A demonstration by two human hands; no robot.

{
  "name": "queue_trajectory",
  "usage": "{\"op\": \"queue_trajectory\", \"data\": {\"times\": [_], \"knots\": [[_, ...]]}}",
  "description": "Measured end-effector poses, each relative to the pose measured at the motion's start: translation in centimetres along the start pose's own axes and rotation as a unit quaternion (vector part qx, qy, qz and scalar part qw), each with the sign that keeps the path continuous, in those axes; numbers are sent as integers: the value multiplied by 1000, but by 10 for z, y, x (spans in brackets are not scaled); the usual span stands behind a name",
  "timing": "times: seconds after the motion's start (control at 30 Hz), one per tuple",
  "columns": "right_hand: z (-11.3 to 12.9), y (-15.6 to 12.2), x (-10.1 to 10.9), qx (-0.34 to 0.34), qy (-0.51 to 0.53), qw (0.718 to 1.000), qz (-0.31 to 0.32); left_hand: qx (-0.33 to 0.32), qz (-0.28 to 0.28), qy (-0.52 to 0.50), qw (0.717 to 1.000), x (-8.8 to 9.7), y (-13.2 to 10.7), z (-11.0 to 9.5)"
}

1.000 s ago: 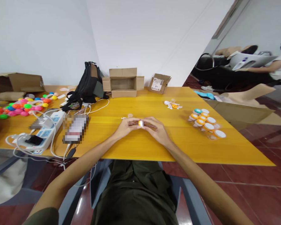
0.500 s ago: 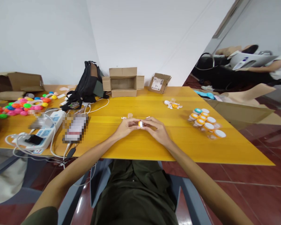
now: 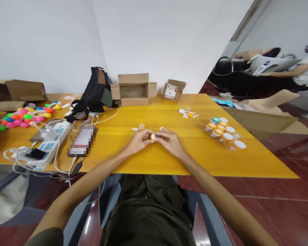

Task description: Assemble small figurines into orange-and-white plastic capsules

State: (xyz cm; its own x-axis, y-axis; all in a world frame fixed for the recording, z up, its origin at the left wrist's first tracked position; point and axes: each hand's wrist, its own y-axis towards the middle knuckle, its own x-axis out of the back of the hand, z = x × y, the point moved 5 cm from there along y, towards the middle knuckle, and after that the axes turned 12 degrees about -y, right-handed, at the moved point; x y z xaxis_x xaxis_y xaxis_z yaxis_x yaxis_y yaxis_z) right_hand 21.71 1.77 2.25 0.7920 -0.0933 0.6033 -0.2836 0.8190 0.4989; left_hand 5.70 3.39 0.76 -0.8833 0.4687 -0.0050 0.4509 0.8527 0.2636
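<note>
Between the fingertips of both hands is a small orange-and-white round cap (image 3: 153, 137), tilted on its edge above the table. My left hand (image 3: 140, 141) pinches it from the left, thumb and fingers closed. From the other side, my right hand (image 3: 170, 140) grips it with thumb and fingertips. Just beyond the left fingers lie a small white piece with dark spots (image 3: 135, 129) and a pale round piece (image 3: 141, 126). Another spotted white piece (image 3: 161, 128) shows past the right fingers, partly hidden by them.
Several clear jars with orange, white and teal lids (image 3: 227, 137) stand at the right. Farther back lies a group of small parts (image 3: 190, 115). Cardboard boxes (image 3: 135, 101), a black backpack (image 3: 96, 89), a phone (image 3: 82, 140), a power strip (image 3: 52, 145) and colourful beads (image 3: 16, 117) occupy the table.
The cap has turned between my fingers, so its orange side shows more on the left. Both hands stay nearly in place. The whole view has shifted slightly.
</note>
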Motion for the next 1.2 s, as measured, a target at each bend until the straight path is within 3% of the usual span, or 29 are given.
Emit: {"op": "queue_trajectory", "data": {"times": [0.2,0.53,0.7,0.83,0.97,1.1,1.2], "knots": [[5,1,-5,28,-58,997,33,-19,15,106,994,-2,-1,-6],[10,-1,-11,55,-134,988,58,-59,48,271,959,2,-5,-18],[12,-1,-12,51,-176,981,58,-128,59,352,925,15,-8,-33],[10,-1,-10,46,-177,983,17,-173,-5,369,913,40,-7,-47],[-5,0,2,16,-200,978,-56,-142,-35,401,905,64,-1,-45],[-29,4,11,-21,-248,964,-97,-91,12,402,911,74,3,-31],[-43,9,9,-44,-280,955,-88,-67,36,384,920,76,6,-22]]}}
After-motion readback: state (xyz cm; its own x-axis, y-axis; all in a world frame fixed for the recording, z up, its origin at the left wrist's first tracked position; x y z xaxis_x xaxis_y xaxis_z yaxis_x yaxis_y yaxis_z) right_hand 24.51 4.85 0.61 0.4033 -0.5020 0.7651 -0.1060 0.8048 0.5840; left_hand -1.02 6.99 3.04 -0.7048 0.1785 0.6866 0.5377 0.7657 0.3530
